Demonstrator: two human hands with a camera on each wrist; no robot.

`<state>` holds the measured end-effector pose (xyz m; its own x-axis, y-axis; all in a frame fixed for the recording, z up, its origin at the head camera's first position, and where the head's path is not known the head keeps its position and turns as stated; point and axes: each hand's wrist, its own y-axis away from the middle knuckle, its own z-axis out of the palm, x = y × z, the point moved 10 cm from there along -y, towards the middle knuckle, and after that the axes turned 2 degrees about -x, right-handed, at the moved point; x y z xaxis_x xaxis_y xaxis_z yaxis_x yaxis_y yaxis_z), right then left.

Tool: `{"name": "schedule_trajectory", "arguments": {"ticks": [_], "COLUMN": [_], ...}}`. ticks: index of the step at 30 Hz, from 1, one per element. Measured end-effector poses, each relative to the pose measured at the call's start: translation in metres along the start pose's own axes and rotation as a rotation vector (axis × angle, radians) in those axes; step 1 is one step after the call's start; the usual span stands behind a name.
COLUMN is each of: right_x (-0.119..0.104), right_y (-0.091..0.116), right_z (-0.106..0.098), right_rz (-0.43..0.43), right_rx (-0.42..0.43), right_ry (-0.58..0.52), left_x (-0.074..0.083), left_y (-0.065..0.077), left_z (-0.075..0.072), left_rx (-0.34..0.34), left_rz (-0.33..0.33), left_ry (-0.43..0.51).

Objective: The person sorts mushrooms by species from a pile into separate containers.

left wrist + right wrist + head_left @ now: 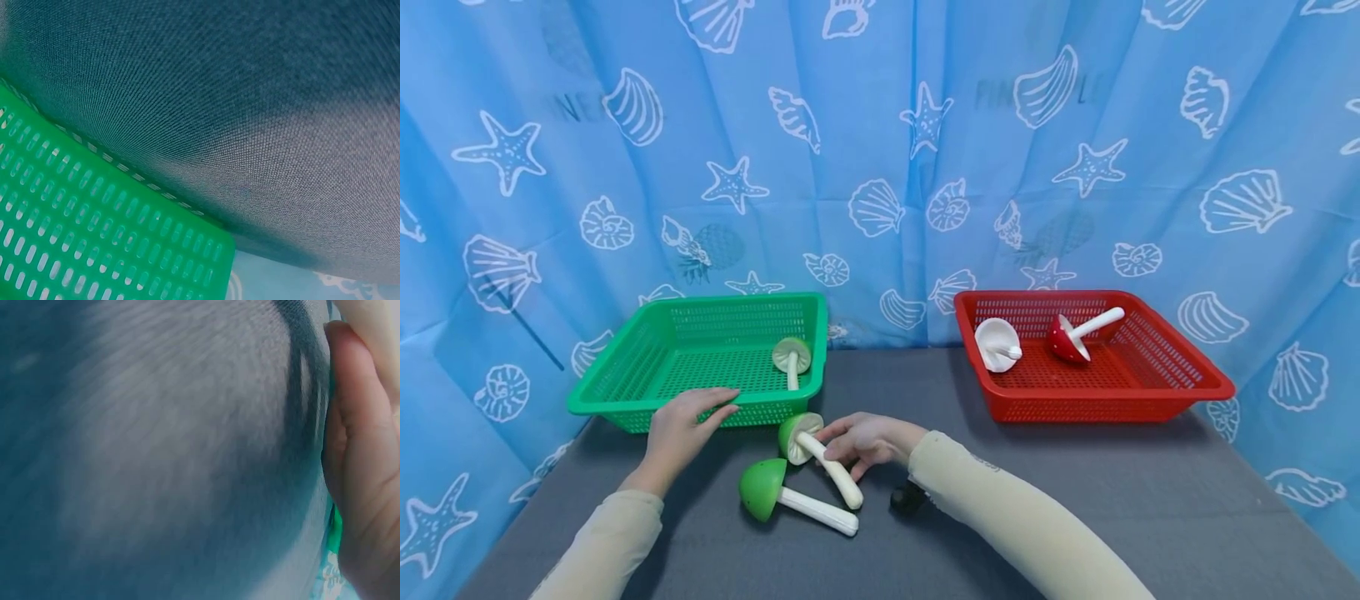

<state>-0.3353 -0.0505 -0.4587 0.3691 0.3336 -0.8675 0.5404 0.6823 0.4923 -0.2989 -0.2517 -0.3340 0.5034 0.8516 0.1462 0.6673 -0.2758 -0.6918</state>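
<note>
My right hand pinches the white stem of a green-capped toy mushroom, just in front of the green basket. In the right wrist view the thumb lies along the pale stem. A second green toy mushroom lies on its side on the grey table, nearer to me. My left hand is at the basket's front rim, its fingers extended and nothing in them; whether it touches the rim I cannot tell. Inside the basket, another mushroom leans in the right front corner.
A red basket stands at the right, holding a red spotted mushroom and one showing a white underside. A small black object is partly under the right forearm. A blue curtain hangs behind the table.
</note>
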Motion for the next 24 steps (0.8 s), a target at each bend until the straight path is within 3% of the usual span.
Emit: {"name": "schedule_trajectory", "arguments": {"ticks": [9,24], "right_x": [0.0,-0.013], "right_y": [0.024,0.055], "right_z": [-0.022,-0.058], "right_rz": [-0.045,-0.104], "right_rx": [0.048,0.121], "right_ry": [-0.009,-0.121], "left_x": [0.001,-0.001], "left_y": [0.001,0.002], "left_z": [-0.001,0.001], "left_rx": [0.005,0.01], "left_rz": [0.002,-0.002], "left_ry": [0.004,0.004]}}
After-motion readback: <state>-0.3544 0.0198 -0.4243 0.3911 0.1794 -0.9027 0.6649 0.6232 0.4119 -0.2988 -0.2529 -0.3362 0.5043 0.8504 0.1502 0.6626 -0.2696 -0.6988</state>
